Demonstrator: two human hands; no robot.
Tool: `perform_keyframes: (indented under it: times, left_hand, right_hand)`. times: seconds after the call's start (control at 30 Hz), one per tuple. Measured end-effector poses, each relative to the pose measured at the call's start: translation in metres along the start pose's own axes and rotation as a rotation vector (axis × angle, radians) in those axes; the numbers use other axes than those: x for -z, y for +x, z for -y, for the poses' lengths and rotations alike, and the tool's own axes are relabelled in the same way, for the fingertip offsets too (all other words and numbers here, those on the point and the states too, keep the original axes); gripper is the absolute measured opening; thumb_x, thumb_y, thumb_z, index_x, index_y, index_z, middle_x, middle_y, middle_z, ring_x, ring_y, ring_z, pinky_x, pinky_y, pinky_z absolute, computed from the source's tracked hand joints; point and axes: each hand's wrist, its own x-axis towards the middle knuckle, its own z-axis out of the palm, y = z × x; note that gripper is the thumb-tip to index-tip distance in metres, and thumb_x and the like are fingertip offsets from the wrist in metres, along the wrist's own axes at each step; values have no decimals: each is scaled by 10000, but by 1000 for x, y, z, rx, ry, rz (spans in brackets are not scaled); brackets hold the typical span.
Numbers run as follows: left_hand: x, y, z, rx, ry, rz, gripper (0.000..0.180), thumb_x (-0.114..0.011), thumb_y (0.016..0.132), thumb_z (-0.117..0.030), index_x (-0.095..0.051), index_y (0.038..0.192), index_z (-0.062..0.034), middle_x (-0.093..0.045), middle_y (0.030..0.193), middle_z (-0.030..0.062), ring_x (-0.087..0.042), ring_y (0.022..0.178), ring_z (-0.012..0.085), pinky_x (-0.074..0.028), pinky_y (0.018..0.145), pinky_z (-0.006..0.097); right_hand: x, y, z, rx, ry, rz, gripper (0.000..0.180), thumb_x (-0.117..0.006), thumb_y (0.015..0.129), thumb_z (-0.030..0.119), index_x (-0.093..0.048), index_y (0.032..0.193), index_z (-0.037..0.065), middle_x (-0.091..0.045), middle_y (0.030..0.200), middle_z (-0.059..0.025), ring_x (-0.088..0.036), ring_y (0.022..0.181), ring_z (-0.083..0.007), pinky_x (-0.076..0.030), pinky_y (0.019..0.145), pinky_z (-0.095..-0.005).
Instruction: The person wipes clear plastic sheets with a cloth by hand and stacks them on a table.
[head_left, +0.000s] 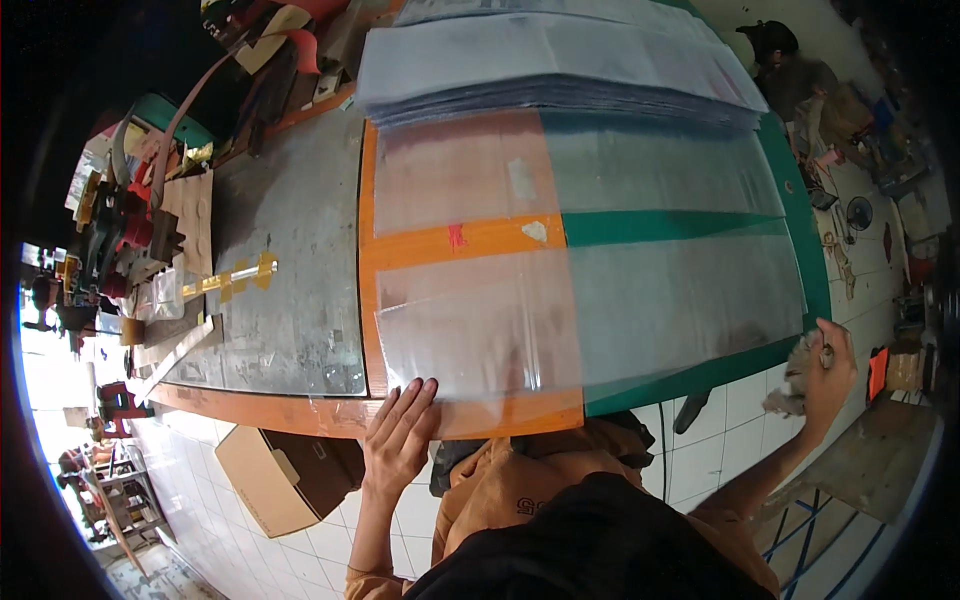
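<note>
Head view: one near clear sheet (480,325), thin film, lying over the orange and green table (815,265); landmark for all entries below. Left hand (400,430): fingers extended together, fingertips resting on the sheet's near left corner, gripping nothing visible. Right hand (830,375): fingers curled round a crumpled greyish cloth (797,380), just off the sheet's near right corner. Beyond the sheet, across a bare strip of table: a second clear sheet (455,180); beyond that, a thick stack of film (560,60). Left of the sheet: a grey panel (290,310). Handling, as judged: steady pressure at the held corner, with light, even cloth strokes directed away from it, should keep the film from sliding; glossy creases near the left fingers merit gentle smoothing. Edges: the sheet's near edge runs close to the table rim, so overhang is a risk; the green margin to its right is narrow. Room: air above the sheet is unobstructed; the strip beyond it allows slight shifting without overlap.
</note>
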Motion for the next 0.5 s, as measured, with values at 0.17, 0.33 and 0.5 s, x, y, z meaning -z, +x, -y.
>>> perform_keyframes:
  times: [0.17, 0.33, 0.5]
  left_hand:
    - [-10, -4, 6, -60, 83, -66, 187, -491, 858, -155, -633, 922, -52, -659, 941, 76, -626, 925, 213, -475, 842, 352]
    - [-16, -15, 16, -49, 176, -216, 184, -518, 857, -187, -634, 766, -77, -675, 822, 59, -658, 802, 177, -473, 811, 329]
    - [-16, -17, 15, -6, 235, -213, 131, -519, 856, -163, -617, 784, -112, -684, 836, 17, -655, 813, 131, -445, 760, 261]
  right_hand:
    - [-38, -39, 212, 593, 751, 84, 207, -561, 766, 145, -610, 947, 57, -582, 1007, -105, -557, 887, -212, -456, 733, -345]
    - [-103, -75, 280, 897, 609, 184, 378, -599, 715, 174, -584, 1093, 161, -506, 1166, -55, -485, 929, -204, -423, 664, -293]
    - [-113, 3, 166, 577, 274, 133, 317, -630, 709, 100, -637, 1024, 137, -569, 1092, -22, -480, 884, -229, -429, 750, -363]
